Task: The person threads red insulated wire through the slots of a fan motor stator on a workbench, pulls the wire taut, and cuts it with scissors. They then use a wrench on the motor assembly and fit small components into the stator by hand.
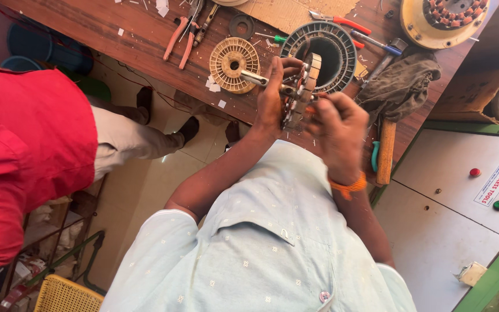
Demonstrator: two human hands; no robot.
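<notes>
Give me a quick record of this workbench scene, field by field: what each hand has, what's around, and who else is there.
left hand: left hand grips the round metal motor core with a steel shaft, held on edge above the bench
right hand: right hand, blurred, at the core's lower side; fingers curled, grip unclear
surface: brown wooden workbench
nearby: cream ribbed plastic disc, grey ribbed ring housing, red-handled pliers, grey rag, wooden-handled tool
other person: person in red shirt, at left

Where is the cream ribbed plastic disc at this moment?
In the head view, the cream ribbed disc lies flat on the wooden bench, just beside the left hand, between the red-handled pliers and the dark ring housing.
</notes>
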